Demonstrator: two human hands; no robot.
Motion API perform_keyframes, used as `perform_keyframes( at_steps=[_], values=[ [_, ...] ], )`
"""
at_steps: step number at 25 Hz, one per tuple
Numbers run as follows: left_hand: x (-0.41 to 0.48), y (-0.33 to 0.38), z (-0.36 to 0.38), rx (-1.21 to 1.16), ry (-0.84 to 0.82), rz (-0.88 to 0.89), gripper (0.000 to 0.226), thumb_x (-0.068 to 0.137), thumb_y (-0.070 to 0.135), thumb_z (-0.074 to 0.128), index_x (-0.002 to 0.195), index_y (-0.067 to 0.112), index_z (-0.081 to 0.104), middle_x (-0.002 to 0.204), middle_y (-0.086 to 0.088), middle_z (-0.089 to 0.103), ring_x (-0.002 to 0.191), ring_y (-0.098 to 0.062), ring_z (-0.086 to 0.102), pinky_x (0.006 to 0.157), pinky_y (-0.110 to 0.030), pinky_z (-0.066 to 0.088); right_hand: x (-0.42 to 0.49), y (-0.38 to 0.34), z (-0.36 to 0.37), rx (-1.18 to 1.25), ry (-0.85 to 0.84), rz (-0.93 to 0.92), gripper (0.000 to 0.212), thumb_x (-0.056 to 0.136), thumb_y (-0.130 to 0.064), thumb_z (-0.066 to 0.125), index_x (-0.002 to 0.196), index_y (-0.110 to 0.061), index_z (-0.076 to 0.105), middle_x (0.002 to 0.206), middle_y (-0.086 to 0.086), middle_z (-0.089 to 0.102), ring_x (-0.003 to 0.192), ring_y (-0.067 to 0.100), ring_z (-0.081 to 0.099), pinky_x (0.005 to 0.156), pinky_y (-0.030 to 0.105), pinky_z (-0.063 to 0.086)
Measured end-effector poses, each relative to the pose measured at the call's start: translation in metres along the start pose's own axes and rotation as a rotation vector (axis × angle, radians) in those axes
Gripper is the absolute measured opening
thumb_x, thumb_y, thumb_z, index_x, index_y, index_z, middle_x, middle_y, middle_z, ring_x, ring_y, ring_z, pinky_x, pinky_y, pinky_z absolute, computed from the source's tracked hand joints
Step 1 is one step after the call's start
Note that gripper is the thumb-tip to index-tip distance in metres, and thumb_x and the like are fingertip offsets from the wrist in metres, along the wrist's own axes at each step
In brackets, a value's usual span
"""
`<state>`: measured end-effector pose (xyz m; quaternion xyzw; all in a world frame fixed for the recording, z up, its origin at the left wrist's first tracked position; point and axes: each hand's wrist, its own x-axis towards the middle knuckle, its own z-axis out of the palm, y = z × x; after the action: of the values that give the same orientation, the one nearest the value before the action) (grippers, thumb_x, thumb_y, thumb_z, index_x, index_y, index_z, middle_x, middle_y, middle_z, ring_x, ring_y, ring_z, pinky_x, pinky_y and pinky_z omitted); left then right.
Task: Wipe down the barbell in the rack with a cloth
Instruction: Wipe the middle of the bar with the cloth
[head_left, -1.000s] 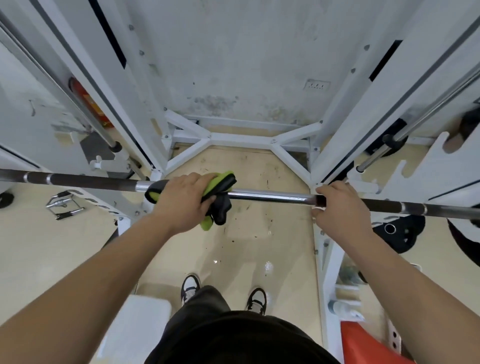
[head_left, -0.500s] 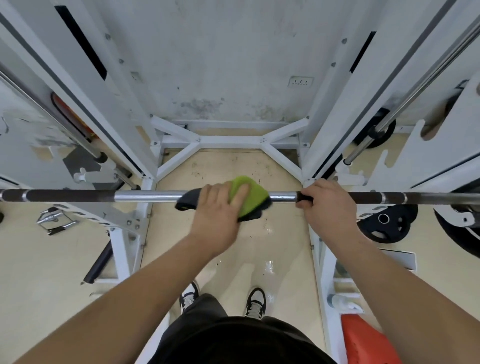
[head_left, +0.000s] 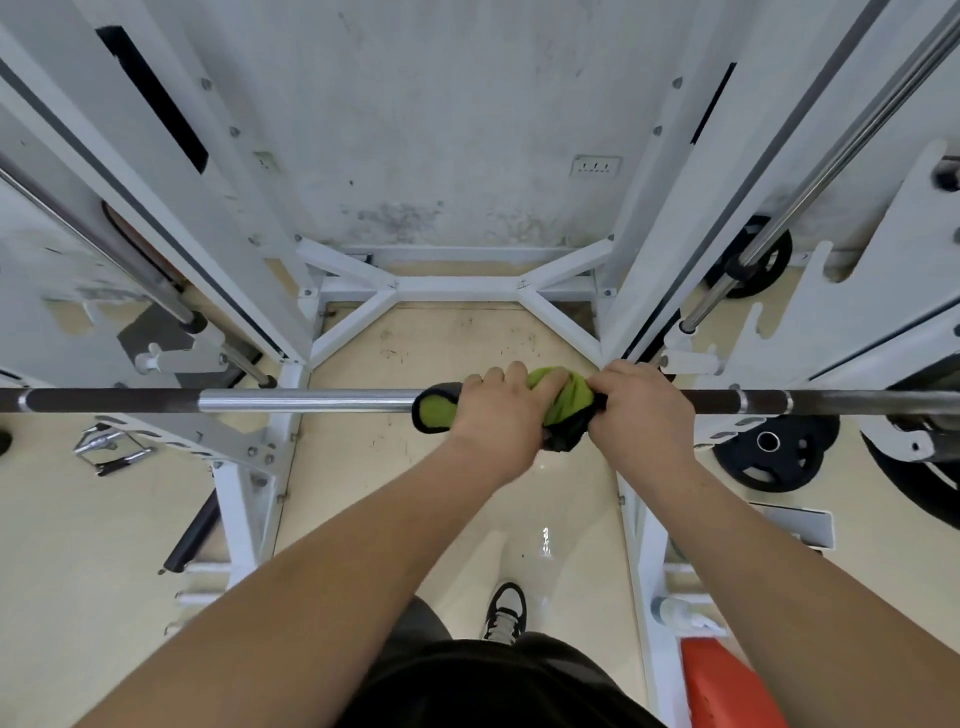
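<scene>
Floor: we see beige floor (head_left: 457, 353) inside a white rack (head_left: 244, 488).
Barbell (head_left: 301, 401): horizontal.
Cloth (head_left: 563, 402): our left hand (head_left: 498, 415) clamps it around the bar.
Right hand (head_left: 641, 410): wrapped on the bar, touching the cloth.

L hand (head_left: 498, 415) grips green cloth (head_left: 563, 397) on barbell (head_left: 301, 401), R hand (head_left: 641, 410) touching.

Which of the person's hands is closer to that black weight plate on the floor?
The right hand. It grips the barbell just up and left of the weight plate; the left hand, wrapped over the green cloth, sits farther left.
</scene>
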<state>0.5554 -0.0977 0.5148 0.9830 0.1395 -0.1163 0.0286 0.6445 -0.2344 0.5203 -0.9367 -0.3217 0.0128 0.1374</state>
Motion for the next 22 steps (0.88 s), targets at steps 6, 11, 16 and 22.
perform_keyframes(
  at_steps=[6, 11, 16, 22],
  values=[
    [-0.051, -0.11, -0.008, -0.158, -0.055, -0.009, 0.053, 0.097, 0.061, 0.044, 0.146, 0.043, 0.034, 0.11, 0.002, 0.059, 0.102, -0.025, 0.06, 0.087, -0.041, 0.05, 0.002, 0.007, 0.008, 0.047, 0.035, -0.067, 0.012, 0.074, -0.034, 0.084, 0.082, -0.025, 0.078, 0.076, -0.009, 0.059, 0.08, 0.017, 0.053, 0.058, 0.03, 0.042],
    [0.021, -0.036, -0.035, -0.32, -0.351, -0.09, 0.048, 0.1, 0.055, 0.022, 0.1, 0.024, 0.06, 0.104, -0.004, 0.069, 0.095, -0.027, 0.06, 0.089, -0.039, 0.048, 0.001, 0.012, 0.012, 0.025, 0.126, -0.108, 0.011, 0.069, -0.018, 0.084, 0.076, -0.023, 0.077, 0.07, -0.007, 0.058, 0.072, 0.022, 0.054, 0.051, 0.03, 0.044],
    [0.052, -0.002, -0.041, -0.569, -0.487, -0.159, 0.055, 0.098, 0.055, 0.027, 0.096, 0.016, 0.066, 0.108, -0.009, 0.068, 0.096, -0.026, 0.062, 0.088, -0.037, 0.047, 0.005, 0.012, 0.01, 0.005, 0.115, -0.063, 0.014, 0.066, -0.008, 0.078, 0.068, -0.021, 0.073, 0.067, -0.004, 0.053, 0.066, 0.021, 0.05, 0.044, 0.028, 0.041],
    [0.007, -0.121, -0.046, -0.401, -0.633, -0.406, 0.061, 0.097, 0.065, 0.027, 0.108, 0.019, 0.067, 0.121, -0.011, 0.066, 0.103, -0.029, 0.061, 0.096, -0.043, 0.045, 0.003, 0.01, 0.006, 0.036, 0.069, -0.102, 0.019, 0.071, -0.041, 0.086, 0.078, -0.025, 0.078, 0.073, -0.009, 0.058, 0.072, 0.015, 0.051, 0.055, 0.031, 0.044]
  ],
)
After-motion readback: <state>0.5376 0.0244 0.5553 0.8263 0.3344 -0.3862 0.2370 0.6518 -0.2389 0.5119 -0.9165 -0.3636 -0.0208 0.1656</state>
